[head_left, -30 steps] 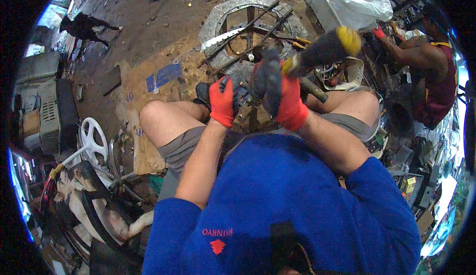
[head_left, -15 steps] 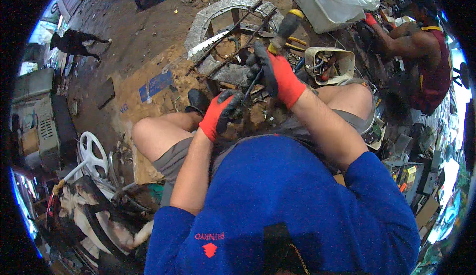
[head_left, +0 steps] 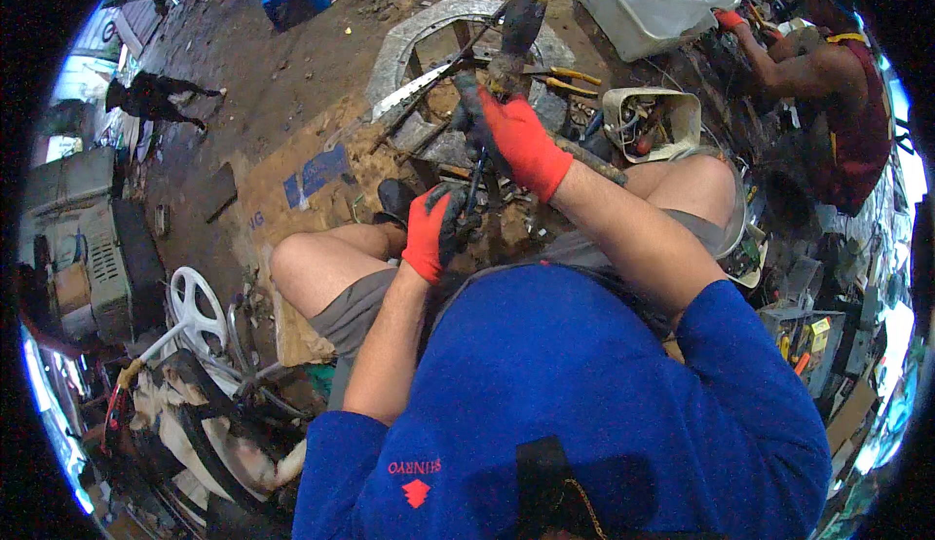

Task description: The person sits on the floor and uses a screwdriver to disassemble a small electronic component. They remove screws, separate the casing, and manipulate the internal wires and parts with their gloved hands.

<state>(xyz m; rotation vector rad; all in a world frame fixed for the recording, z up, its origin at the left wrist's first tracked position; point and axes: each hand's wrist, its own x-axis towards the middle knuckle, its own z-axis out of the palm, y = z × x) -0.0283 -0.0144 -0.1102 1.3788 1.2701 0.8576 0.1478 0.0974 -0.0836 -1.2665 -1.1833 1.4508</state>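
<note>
My right hand point(head_left: 514, 141), in a red glove with dark palm and fingers, is closed around a tool point(head_left: 523, 26) with a thick black body and a yellow end. The tool points up and away from me; its exact kind does not show. Lower and to the left, my left hand point(head_left: 434, 228) wears a matching glove, fingers curled. A thin dark rod point(head_left: 476, 180) runs between the hands, its lower end at the left fingers. Behind them stands a grey octagonal metal frame point(head_left: 390, 63) with dark bars across it. Yellow-handled pliers point(head_left: 573, 78) lie on its right side.
A cream container point(head_left: 682, 111) of small parts stands beside my right knee. Beyond it is a white bin point(head_left: 623, 38) with a plastic bag, near another person point(head_left: 828, 92) in red gloves. Flattened cardboard point(head_left: 278, 175) lies at left; a black dog point(head_left: 161, 97) stands farther off.
My right hand and the black-and-yellow tool have moved left, and the tool stands more upright. My left hand has shifted slightly right relative to the picture. The view has tilted a little.
</note>
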